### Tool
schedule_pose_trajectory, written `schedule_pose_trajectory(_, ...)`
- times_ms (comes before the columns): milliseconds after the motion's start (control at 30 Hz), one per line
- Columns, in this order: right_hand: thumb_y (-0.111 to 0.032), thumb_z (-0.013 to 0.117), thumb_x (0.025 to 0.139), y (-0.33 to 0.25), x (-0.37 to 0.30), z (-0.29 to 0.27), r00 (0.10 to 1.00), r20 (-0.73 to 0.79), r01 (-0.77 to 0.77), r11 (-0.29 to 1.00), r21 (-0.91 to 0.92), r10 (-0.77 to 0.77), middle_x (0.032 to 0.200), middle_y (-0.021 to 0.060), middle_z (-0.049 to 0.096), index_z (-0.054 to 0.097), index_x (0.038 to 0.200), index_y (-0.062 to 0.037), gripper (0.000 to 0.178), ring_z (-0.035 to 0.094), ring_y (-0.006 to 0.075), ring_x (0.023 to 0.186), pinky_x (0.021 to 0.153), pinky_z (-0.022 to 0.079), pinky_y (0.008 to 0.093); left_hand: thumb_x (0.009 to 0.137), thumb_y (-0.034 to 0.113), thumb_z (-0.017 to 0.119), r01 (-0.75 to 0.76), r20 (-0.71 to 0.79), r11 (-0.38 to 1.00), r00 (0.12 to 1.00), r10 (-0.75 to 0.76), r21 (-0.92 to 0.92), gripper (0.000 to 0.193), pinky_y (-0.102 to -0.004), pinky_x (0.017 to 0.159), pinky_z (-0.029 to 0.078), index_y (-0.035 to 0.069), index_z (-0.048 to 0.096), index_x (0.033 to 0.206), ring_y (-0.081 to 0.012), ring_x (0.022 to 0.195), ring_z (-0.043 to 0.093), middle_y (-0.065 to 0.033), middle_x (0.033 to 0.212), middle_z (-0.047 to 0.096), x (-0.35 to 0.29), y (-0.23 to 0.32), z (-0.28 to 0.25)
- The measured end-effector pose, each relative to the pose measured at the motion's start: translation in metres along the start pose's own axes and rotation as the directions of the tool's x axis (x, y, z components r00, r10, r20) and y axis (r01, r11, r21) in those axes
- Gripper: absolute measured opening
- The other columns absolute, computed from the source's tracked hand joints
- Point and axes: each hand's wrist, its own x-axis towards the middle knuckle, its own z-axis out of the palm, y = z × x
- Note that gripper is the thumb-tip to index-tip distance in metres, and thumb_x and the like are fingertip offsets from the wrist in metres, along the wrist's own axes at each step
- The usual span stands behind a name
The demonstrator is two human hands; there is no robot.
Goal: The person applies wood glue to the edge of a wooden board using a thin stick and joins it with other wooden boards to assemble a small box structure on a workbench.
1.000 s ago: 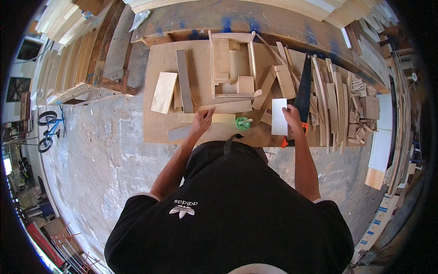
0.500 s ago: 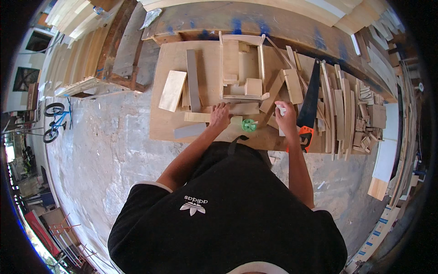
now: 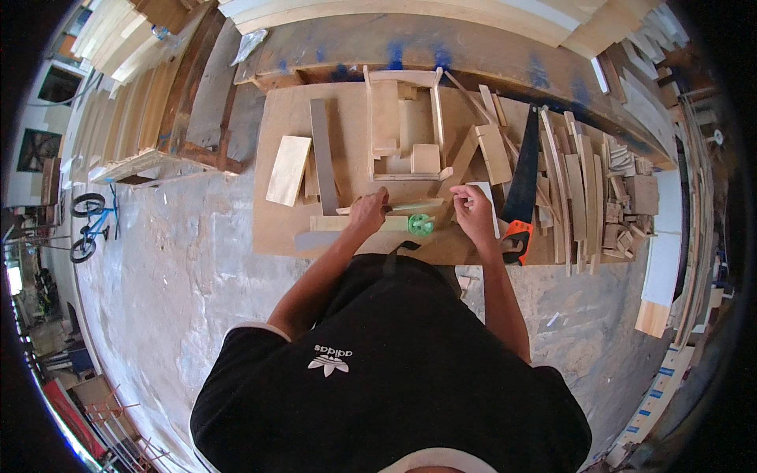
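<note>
My left hand (image 3: pixel 368 211) is closed on a narrow wood board (image 3: pixel 418 205), which stands tilted on its edge over the near part of the work board. To its right, my right hand (image 3: pixel 473 213) is raised with fingers curled and thumb close to them; whatever it may pinch is too small to make out. A round see-through green thing (image 3: pixel 422 225) sits between the hands, at the end of a pale wood strip (image 3: pixel 386 224). Beyond the hands stands a small wooden frame (image 3: pixel 406 175) with wood blocks inside it.
An orange-handled handsaw (image 3: pixel 520 197) lies right of my right hand. Several wood strips (image 3: pixel 579 197) and offcuts (image 3: pixel 623 236) crowd the right side. Left are a grey strip (image 3: pixel 318 150) and a pale block (image 3: pixel 289 169). A long paint-stained bench (image 3: pixel 339 47) runs behind.
The narrow board has gone from lying flat to tilted on edge in my left hand. My right hand has shifted slightly left and lower; the white thing at its fingers no longer shows clearly.
</note>
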Motion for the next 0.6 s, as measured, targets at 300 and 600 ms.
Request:
schedule_pose_trajectory(300, -0.014, 0.061, 0.09, -0.043, 0.016, 0.006, 0.996, 0.08, -0.062, 0.928, 0.368, 0.034, 0.099, 0.0123, 0.064, 0.05, 0.128, -0.0049, 0.04, 0.065, 0.0194, 0.093, 0.075, 0.052, 0.0331, 0.081, -0.004, 0.06, -0.086, -0.086, 0.851, 0.995, 0.048, -0.518, 0.032, -0.0373, 0.073, 0.05, 0.004, 0.047, 0.11, -0.0299, 0.091, 0.068, -0.0174, 0.093, 0.068, -0.006, 0.035, -0.071)
schedule_pose_trajectory(600, -0.012, 0.058, 0.093, -0.012, 0.026, 0.012, 0.914, 0.273, -0.405, 0.69, 0.6, 0.3, 0.096, 0.01, 0.064, 0.056, 0.112, 0.0045, 0.025, 0.066, 0.0186, 0.083, 0.066, 0.057, 0.031, 0.078, 0.015, 0.075, -0.297, -0.247, 0.955, 0.925, 0.289, 0.006, 0.046, -0.0328, 0.074, 0.049, 0.005, 0.052, 0.117, -0.0236, 0.089, 0.064, -0.015, 0.097, 0.064, -0.003, 0.03, -0.08)
